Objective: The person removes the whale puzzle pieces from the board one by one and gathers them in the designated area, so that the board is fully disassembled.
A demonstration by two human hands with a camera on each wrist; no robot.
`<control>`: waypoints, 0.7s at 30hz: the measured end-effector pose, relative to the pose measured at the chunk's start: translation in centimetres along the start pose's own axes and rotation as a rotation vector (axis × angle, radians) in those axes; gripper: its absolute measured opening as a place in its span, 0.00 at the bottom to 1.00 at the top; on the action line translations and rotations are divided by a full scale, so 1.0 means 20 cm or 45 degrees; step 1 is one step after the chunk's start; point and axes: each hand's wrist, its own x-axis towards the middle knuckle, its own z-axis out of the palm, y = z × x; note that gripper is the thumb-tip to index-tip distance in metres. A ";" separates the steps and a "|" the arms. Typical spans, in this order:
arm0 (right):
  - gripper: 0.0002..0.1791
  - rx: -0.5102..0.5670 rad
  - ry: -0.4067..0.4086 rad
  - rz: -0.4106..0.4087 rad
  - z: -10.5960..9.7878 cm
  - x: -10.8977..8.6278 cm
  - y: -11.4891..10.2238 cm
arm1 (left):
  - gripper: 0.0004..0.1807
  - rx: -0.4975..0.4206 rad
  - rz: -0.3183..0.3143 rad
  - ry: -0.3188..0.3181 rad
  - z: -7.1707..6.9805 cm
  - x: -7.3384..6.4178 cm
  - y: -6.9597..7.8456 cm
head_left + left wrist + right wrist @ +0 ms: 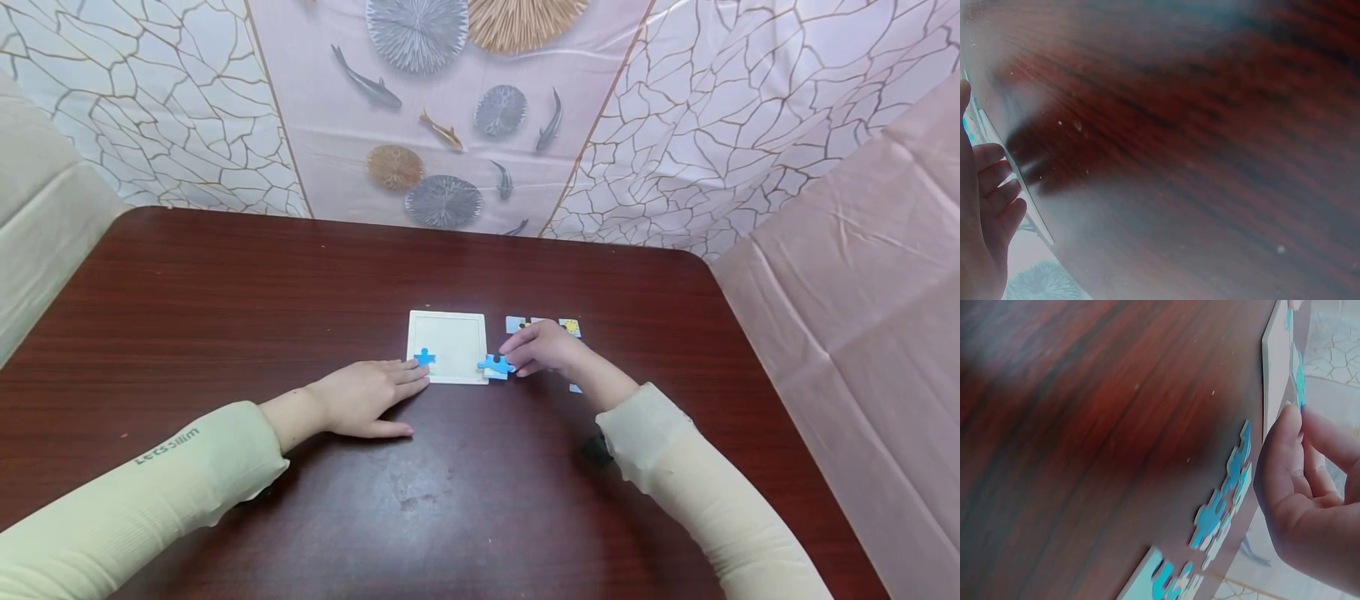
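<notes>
A square white puzzle tray (pixel 453 333) lies on the table. One blue puzzle piece (pixel 425 357) sits in its lower left corner. My left hand (pixel 363 396) is laid out flat, fingertips at that corner and over the edge of the piece, thumb apart on the table. Between thumb and fingers, my right hand (pixel 546 346) pinches a second blue puzzle piece (pixel 497 367), which overlaps the tray's lower right edge. The right wrist view shows this pinch, with the held piece (pixel 1300 381) upright from the fingertips. Seen from the left wrist, the left fingers lie along the tray rim (pixel 1029 200).
Several loose puzzle pieces (pixel 1213 515) lie on the table right of the tray, partly hidden by the right hand in the head view; one shows a yellow sun (pixel 570 327). The dark wood table (pixel 247 283) ends at patterned cloth walls (pixel 420 150).
</notes>
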 end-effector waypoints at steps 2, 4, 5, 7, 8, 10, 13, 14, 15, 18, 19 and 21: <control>0.15 -0.003 -0.002 0.004 -0.01 -0.01 0.01 | 0.37 0.000 0.000 -0.002 0.00 0.00 0.00; 0.15 -0.010 -0.002 0.012 -0.03 -0.03 0.01 | 0.37 0.003 0.001 -0.001 0.00 0.00 0.00; 0.15 -0.017 -0.004 0.013 -0.04 -0.03 0.01 | 0.37 0.004 0.003 0.001 0.00 0.00 0.00; 0.15 -0.036 -0.009 0.016 -0.05 -0.04 0.02 | 0.37 0.006 0.006 0.006 0.00 0.00 0.00; 0.15 -0.043 -0.012 0.018 -0.06 -0.05 0.03 | 0.37 0.006 0.007 0.009 0.00 0.00 0.00; 0.15 -0.055 -0.016 0.020 -0.08 -0.05 0.04 | 0.37 0.009 0.010 0.012 0.00 0.00 0.00; 0.16 -0.057 -0.023 0.025 -0.10 -0.06 0.07 | 0.37 0.011 0.011 0.013 0.00 0.00 0.00; 0.16 -0.058 -0.021 0.029 -0.11 -0.06 0.08 | 0.37 0.012 0.012 0.014 0.00 0.00 0.00; 0.16 -0.060 -0.017 0.033 -0.12 -0.06 0.08 | 0.37 0.013 0.013 0.015 0.00 0.00 0.00; 0.15 -0.082 -0.003 0.047 -0.15 -0.07 0.10 | 0.37 0.019 0.019 0.023 0.01 0.00 0.00; 0.15 -0.091 0.002 0.048 -0.15 -0.08 0.11 | 0.37 0.021 0.022 0.026 0.01 0.00 0.00; 0.15 -0.102 0.007 0.052 -0.17 -0.08 0.12 | 0.37 0.025 0.027 0.030 0.01 0.00 0.00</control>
